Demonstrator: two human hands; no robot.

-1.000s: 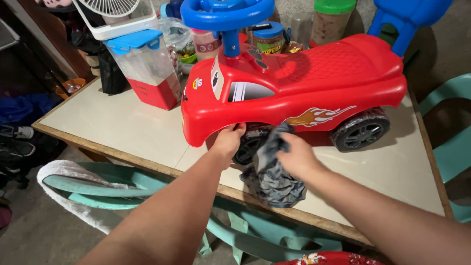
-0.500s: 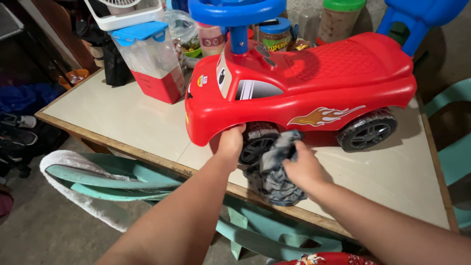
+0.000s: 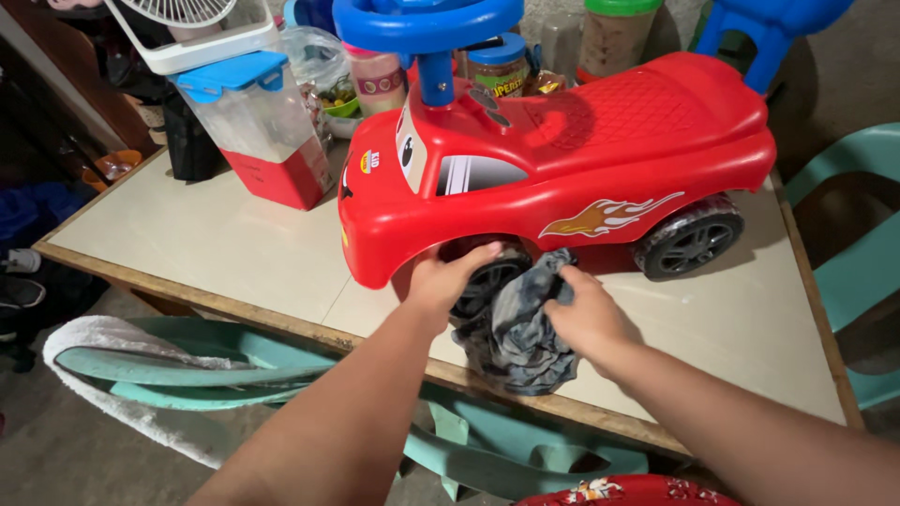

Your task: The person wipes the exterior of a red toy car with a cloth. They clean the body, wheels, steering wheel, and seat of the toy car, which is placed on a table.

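While gripped, rag [image 3: 518, 328] under right hand [image 3: 589, 319]

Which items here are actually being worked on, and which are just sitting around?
In hand:
left hand on the front wheel of the red ride-on toy car
right hand holding a grey rag at that wheel

Lying about:
clear container with blue lid
jars
white fan
teal chairs
table
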